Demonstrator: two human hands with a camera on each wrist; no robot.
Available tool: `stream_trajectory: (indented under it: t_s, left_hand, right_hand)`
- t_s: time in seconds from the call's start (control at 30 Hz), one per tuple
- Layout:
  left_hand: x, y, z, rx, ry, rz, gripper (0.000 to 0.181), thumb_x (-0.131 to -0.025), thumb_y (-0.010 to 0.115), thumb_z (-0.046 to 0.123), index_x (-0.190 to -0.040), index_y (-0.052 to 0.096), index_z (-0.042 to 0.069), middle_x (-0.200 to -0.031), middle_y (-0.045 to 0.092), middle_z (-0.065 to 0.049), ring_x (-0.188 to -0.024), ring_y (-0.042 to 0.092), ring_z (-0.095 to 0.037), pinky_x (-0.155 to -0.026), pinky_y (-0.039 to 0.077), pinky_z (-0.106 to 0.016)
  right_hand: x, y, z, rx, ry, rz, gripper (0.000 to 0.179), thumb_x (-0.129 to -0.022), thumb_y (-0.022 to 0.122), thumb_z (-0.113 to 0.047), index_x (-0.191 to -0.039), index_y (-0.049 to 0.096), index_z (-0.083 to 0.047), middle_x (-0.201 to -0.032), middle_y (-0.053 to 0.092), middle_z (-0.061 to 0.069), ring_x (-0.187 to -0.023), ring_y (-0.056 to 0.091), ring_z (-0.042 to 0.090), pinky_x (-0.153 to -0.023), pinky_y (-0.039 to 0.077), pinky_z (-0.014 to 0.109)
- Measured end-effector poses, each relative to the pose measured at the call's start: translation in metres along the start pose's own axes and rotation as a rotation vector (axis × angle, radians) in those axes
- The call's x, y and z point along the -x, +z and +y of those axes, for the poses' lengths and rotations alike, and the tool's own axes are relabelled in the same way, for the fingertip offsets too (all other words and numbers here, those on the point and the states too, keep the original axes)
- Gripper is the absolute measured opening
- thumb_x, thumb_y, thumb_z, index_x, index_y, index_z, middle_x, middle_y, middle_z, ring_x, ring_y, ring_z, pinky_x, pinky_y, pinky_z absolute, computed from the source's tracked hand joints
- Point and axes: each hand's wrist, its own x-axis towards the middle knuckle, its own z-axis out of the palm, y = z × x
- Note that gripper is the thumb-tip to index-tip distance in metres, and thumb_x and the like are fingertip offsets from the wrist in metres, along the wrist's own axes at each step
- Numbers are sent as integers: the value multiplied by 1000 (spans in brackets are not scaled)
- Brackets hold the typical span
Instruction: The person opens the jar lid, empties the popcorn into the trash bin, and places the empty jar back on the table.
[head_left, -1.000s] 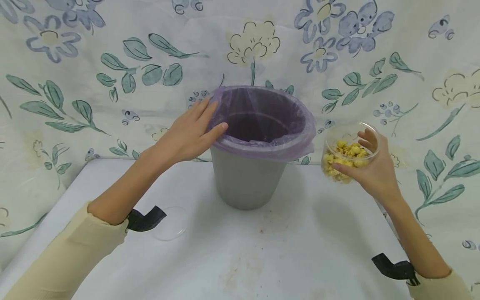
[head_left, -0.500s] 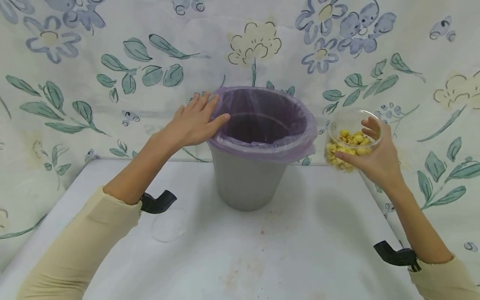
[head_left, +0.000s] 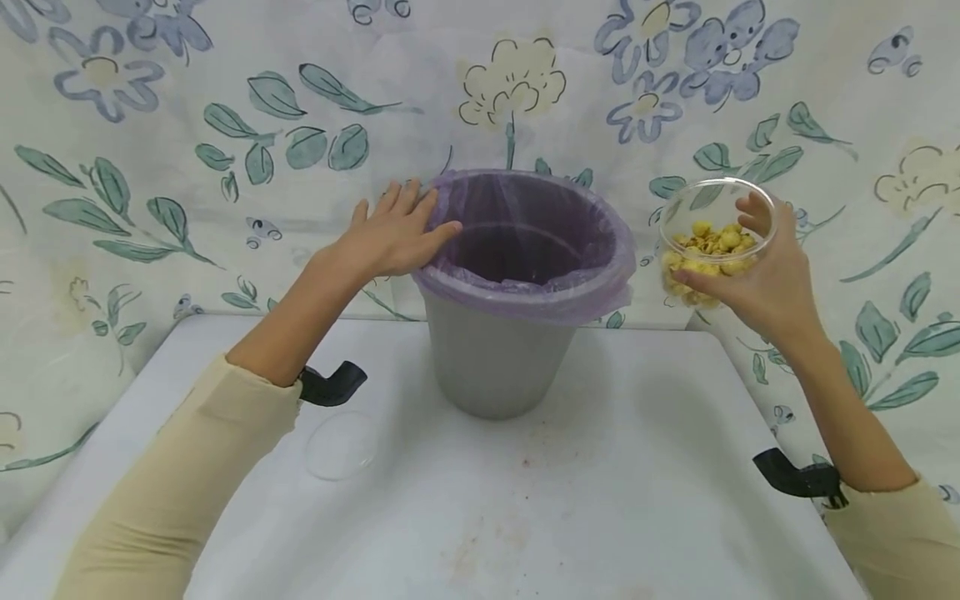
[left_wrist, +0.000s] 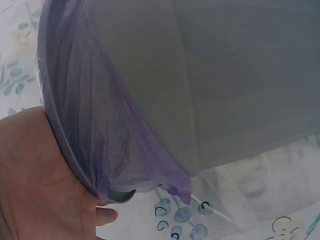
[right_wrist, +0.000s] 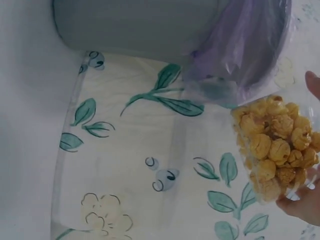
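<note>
Popcorn (right_wrist: pixel 277 142), yellow, in clear tub (head_left: pixel 701 208)

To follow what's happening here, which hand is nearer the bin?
Left: the left hand rests on the bin's top edge; the right hand, holding the popcorn tub, is apart, to the person's right.

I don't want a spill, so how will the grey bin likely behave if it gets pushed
The grey bin may tip if pushed high, since it tapers downward. It's probably stiff, as its side looks smooth and undented. Its thin purple liner hangs crinkled and loose, so it might slide.
</note>
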Motion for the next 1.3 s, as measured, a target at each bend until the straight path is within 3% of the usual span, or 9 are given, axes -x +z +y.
stream_trajectory:
  t_s: [0.4,0.67,0.8,0.97,1.3]
  left_hand:
    - [-2,2,-1,-26,-13,8,80,-103,18,61,-160,0,8,-164,-12,-19,-148,-17,-35,-113,-12,-61]
    - [-2,3,0,-25,-20,12,80,-103,19,61,-160,1,7,-164,-11,-19,-148,-18,-35,-113,-14,-61]
    - [-1,3,0,-26,-24,12,80,-103,19,60,-160,2,7,-164,-11,-19,-148,-18,-35,-113,-13,-61]
    - [0,3,1,-35,-27,14,79,-103,19,60,-160,3,7,-164,-10,-19,-148,-17,-35,-113,-12,-61]
    - [0,3,1,-29,-21,18,78,-103,19,60,-161,3,9,-164,-10,-19,-148,-18,-35,-113,-13,-61]
  right_hand:
    - [-25,1,-15,40,-32,4,109,-71,92,-24,-155,23,-14,-155,38,8,-143,34,23,-114,28,48]
    - [-40,6,-23,91,-152,0,113,-66,95,-19,-155,26,-12,-149,39,13,-134,42,30,-112,33,42]
    - [-47,10,-27,138,-217,-15,114,-65,96,-18,-155,27,-8,-148,40,17,-134,39,32,-113,30,46]
    - [-52,16,-31,237,-276,-33,115,-66,95,-22,-155,25,-5,-148,40,21,-137,34,37,-114,27,52]
    - [-61,22,-35,408,-447,-41,107,-68,94,-22,-150,29,-2,-148,38,23,-139,33,39,-117,23,46]
